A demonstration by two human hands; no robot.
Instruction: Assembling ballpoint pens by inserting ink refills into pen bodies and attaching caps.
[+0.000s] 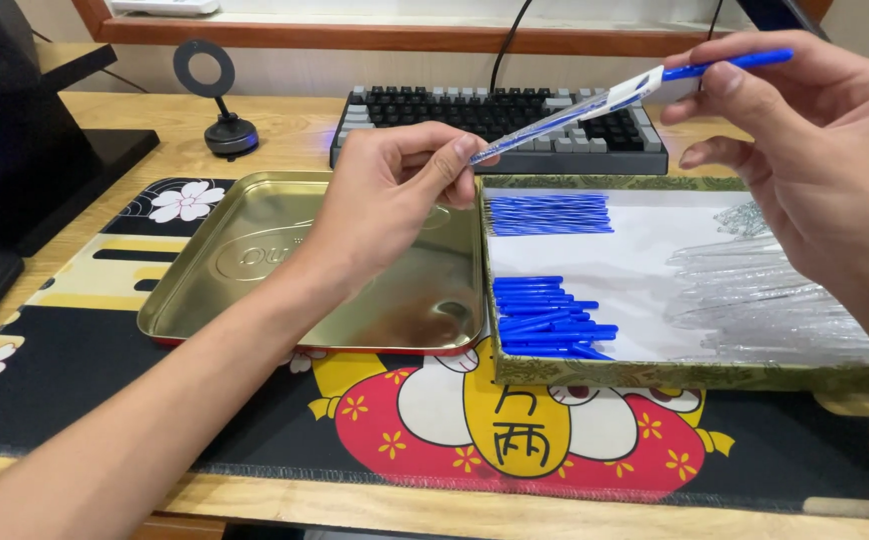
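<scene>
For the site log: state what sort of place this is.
Likely a home or office computer desk used for pen assembly: a keyboard, a printed desk mat, and a box of pen parts.

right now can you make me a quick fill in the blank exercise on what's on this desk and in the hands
1. Both hands, left hand and right hand, hold one pen with a ____ end piece.
2. The gold metal tray lies to the ____ of the patterned box.
3. Behind the box stands a ____ with dark and grey keys.

Missing words: blue; left; keyboard
</scene>
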